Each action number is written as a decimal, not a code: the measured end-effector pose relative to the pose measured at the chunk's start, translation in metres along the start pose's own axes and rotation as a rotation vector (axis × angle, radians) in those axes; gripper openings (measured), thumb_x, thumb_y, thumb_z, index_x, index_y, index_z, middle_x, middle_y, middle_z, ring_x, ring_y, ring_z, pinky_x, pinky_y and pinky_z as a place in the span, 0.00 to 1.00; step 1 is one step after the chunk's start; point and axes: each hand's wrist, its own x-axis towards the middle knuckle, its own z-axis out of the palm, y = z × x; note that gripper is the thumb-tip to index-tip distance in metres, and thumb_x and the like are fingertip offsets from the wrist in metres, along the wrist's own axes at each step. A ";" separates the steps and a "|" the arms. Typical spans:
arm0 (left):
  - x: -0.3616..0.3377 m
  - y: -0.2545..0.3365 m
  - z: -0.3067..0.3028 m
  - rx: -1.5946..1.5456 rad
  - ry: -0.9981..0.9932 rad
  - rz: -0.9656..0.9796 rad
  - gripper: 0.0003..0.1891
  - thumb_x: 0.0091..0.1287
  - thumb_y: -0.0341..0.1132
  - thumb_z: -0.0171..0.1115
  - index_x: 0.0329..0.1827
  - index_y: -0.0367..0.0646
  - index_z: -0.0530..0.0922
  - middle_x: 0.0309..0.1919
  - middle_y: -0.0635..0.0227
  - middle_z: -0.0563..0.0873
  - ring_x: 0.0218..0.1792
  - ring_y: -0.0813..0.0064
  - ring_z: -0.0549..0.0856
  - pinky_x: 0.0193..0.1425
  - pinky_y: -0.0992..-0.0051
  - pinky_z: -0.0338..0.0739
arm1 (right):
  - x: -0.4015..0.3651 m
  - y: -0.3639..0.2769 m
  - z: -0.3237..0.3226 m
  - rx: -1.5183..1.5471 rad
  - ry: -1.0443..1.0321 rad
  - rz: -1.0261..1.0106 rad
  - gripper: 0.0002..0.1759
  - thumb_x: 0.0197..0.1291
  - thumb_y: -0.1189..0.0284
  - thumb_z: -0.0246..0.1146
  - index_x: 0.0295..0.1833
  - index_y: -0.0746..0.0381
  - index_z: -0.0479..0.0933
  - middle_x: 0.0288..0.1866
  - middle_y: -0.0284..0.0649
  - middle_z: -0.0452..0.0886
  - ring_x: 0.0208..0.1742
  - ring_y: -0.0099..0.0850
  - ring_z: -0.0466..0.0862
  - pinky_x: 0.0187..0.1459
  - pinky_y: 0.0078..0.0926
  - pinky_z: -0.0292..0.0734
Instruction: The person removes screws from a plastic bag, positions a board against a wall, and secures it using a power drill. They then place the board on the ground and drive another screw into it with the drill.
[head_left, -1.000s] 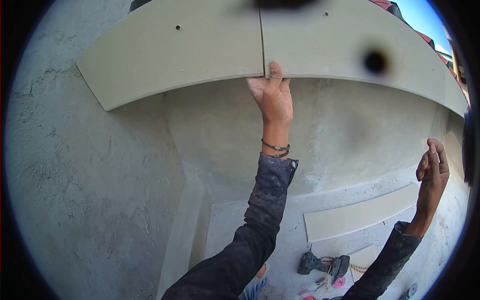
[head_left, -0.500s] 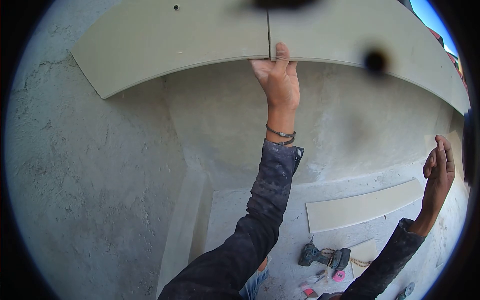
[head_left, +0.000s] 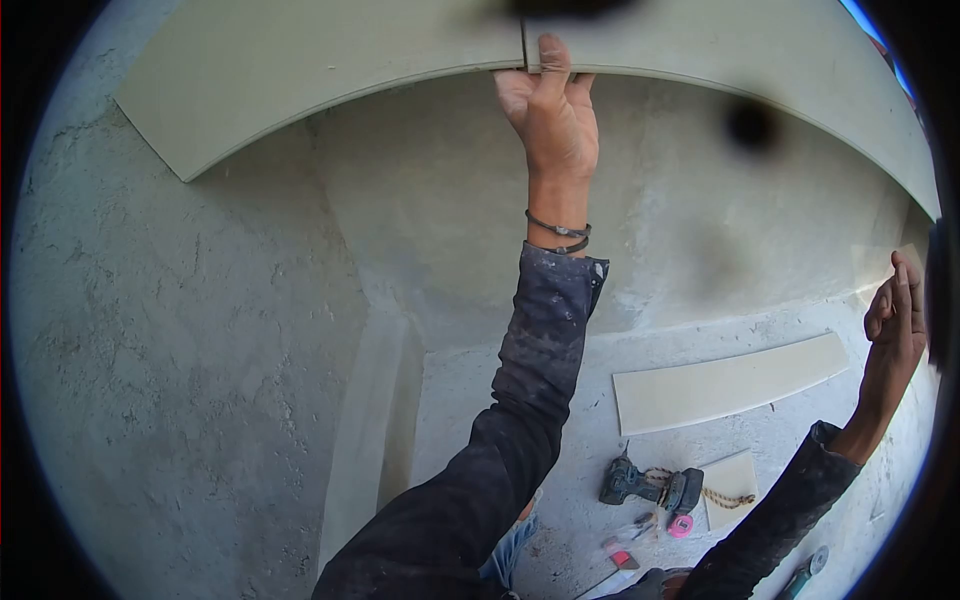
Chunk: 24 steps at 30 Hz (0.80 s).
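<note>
At the seam between two cream-coloured curved boards, the left board [head_left: 330, 50] and the right board [head_left: 690, 40], my left hand [head_left: 557, 120] grips the lower edge. Its thumb presses up over the front face just right of the seam, while the other fingers go behind the edge out of sight. Far to the right, my right hand [head_left: 898, 315] is raised below the right board, apart from it. Its fingers are bent and pressed together, and whatever they may hold is too small or hidden to make out.
On the pale floor lie a loose curved board strip [head_left: 730, 383], a cordless drill [head_left: 650, 485], a small board offcut [head_left: 735, 490], a pink tape measure [head_left: 681, 526] and a green-handled tool [head_left: 803, 572]. A rough grey wall [head_left: 180, 380] stands at left.
The view has tipped downward, so the boards and my left hand sit higher in it and more floor shows. My left hand keeps its grip at the seam; my right hand appears slightly higher and further right.
</note>
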 end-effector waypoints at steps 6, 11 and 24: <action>-0.004 0.010 0.005 0.045 -0.100 -0.048 0.32 0.74 0.34 0.59 0.77 0.46 0.54 0.73 0.58 0.66 0.72 0.56 0.68 0.72 0.40 0.64 | 0.000 0.003 0.000 0.013 -0.017 0.012 0.23 0.72 0.60 0.57 0.63 0.66 0.76 0.25 0.27 0.65 0.24 0.13 0.63 0.26 0.13 0.54; -0.001 0.011 0.001 0.025 -0.147 -0.060 0.31 0.74 0.31 0.58 0.77 0.45 0.55 0.71 0.57 0.69 0.69 0.58 0.72 0.70 0.48 0.70 | -0.001 0.002 0.006 0.030 -0.023 0.032 0.23 0.72 0.60 0.58 0.63 0.66 0.76 0.25 0.26 0.64 0.24 0.13 0.62 0.26 0.14 0.53; 0.005 0.019 0.005 0.122 -0.208 0.023 0.26 0.70 0.24 0.61 0.71 0.33 0.65 0.64 0.57 0.76 0.64 0.66 0.77 0.70 0.63 0.72 | 0.000 0.001 0.003 0.107 -0.012 0.069 0.22 0.71 0.61 0.60 0.62 0.66 0.76 0.24 0.26 0.65 0.23 0.12 0.62 0.24 0.12 0.52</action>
